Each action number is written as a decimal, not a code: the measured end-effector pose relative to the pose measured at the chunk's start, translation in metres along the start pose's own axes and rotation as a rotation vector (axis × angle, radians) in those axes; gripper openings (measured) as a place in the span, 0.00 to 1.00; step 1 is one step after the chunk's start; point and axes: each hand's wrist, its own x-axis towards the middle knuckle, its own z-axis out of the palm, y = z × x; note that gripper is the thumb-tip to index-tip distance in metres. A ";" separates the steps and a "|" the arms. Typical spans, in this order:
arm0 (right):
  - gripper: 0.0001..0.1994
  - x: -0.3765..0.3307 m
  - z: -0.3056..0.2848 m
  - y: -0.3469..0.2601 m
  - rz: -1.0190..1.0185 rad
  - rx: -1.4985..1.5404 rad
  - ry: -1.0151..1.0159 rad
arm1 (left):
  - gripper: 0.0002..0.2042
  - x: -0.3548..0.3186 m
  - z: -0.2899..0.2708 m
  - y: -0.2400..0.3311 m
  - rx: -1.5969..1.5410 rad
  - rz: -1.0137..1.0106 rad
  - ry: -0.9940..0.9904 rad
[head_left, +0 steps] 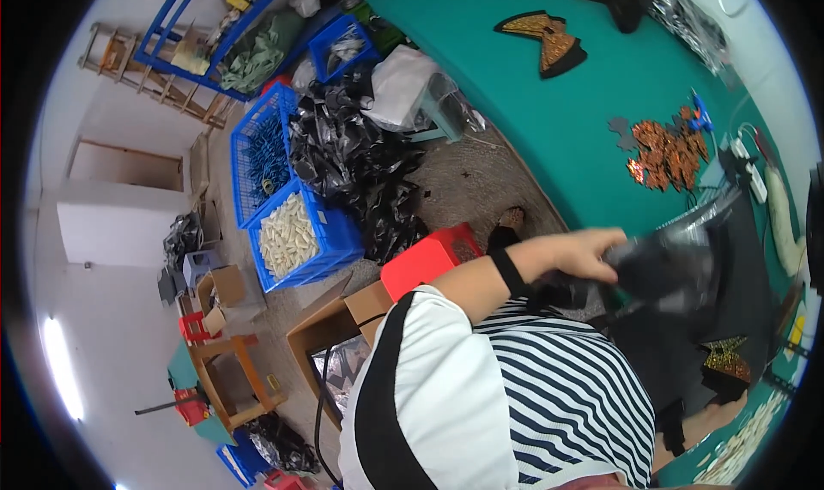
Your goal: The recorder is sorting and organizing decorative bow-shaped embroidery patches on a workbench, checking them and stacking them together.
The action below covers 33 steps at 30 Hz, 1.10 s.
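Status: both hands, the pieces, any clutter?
Left hand at a blurred dark item, grip unclear. Right hand by black-and-gold glitter piece, grip unclear. Orange glitter pile farther off on green tabletop.

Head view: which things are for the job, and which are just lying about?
Probably for the job:
- glittery piece by the right hand
- blurry dark plastic by the left hand

Probably just lying about:
- red stool
- wooden ladder
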 end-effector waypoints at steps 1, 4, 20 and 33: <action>0.19 0.012 0.001 0.009 -0.009 -0.015 -0.025 | 0.26 -0.002 -0.031 0.008 0.000 -0.038 0.106; 0.19 0.015 0.059 0.020 -0.022 -0.043 -0.170 | 0.24 -0.042 -0.127 -0.003 -0.216 -0.077 0.476; 0.19 -0.150 0.474 -0.027 -0.100 -0.289 -0.783 | 0.31 -0.331 -0.572 -0.069 0.825 -0.912 1.839; 0.14 -0.309 0.562 -0.143 -0.025 0.544 -0.723 | 0.44 0.087 -0.325 -0.003 -0.834 0.029 -0.479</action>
